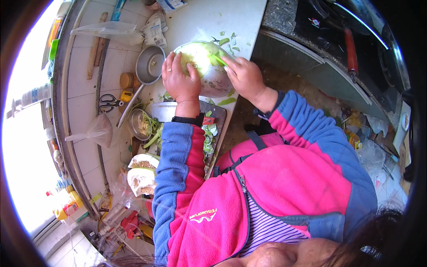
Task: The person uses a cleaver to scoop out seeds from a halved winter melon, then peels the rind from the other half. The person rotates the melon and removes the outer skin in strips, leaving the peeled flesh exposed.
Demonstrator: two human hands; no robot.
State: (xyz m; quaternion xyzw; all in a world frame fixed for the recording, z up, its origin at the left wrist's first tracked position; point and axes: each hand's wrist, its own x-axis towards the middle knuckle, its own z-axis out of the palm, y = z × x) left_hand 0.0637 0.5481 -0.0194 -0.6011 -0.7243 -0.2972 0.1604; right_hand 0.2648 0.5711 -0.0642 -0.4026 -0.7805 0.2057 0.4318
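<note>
My left hand lies with spread fingers on a pale green piece of melon or gourd, a ring on one finger. The piece rests over a round metal pot or bowl. My right hand grips a bright green tool, perhaps a peeler or knife, whose end touches the piece's right side. Green peelings lie on the white counter behind it, and more lie in front. A pulpy, seeded part shows between my hands.
Left of the pot stands a long-handled metal saucepan. Nearer me are a small bowl of peeled pieces, a dark cutting board with a cleaver blade, and cut gourd pieces with seeds. Scissors hang at the tiled wall.
</note>
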